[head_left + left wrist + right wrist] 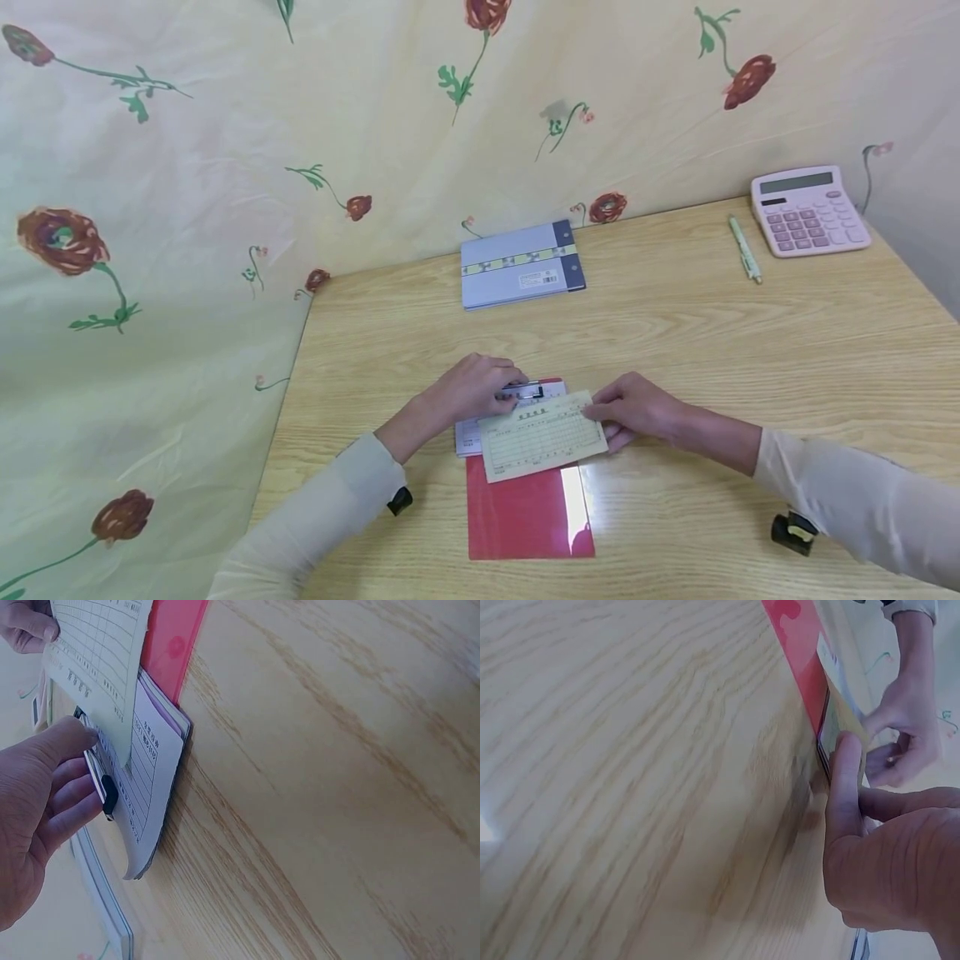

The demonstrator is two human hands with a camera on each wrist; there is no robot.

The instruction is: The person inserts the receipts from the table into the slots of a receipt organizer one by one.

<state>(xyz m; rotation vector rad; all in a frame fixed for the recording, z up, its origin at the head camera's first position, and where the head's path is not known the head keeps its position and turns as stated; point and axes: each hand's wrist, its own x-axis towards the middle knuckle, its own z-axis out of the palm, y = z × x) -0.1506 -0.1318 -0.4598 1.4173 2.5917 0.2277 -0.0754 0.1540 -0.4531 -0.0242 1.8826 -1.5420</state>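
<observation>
Your bench (750, 350) is light wood-grain laminate, pushed against a cream cloth backdrop (187, 167) printed with red flowers on green stems. At the far right corner sit a pink calculator (808, 210) and a pale green pen (745, 248) just beside it; a grey-blue booklet (521, 264) with a yellow patterned band lies near the back edge, its label too small to read. A red clipboard (528, 512) lies in front of you with a stack of slips (467, 436) under its top end. Your left hand (472, 390) pinches the black-and-silver binder clip (525, 390) at the board's top. Your right hand (637, 410) pinches the right edge of the yellowish ruled form (542, 436), which lies tilted across the stack and clipboard. Printed grid and heading characters show on the form, not legible.
</observation>
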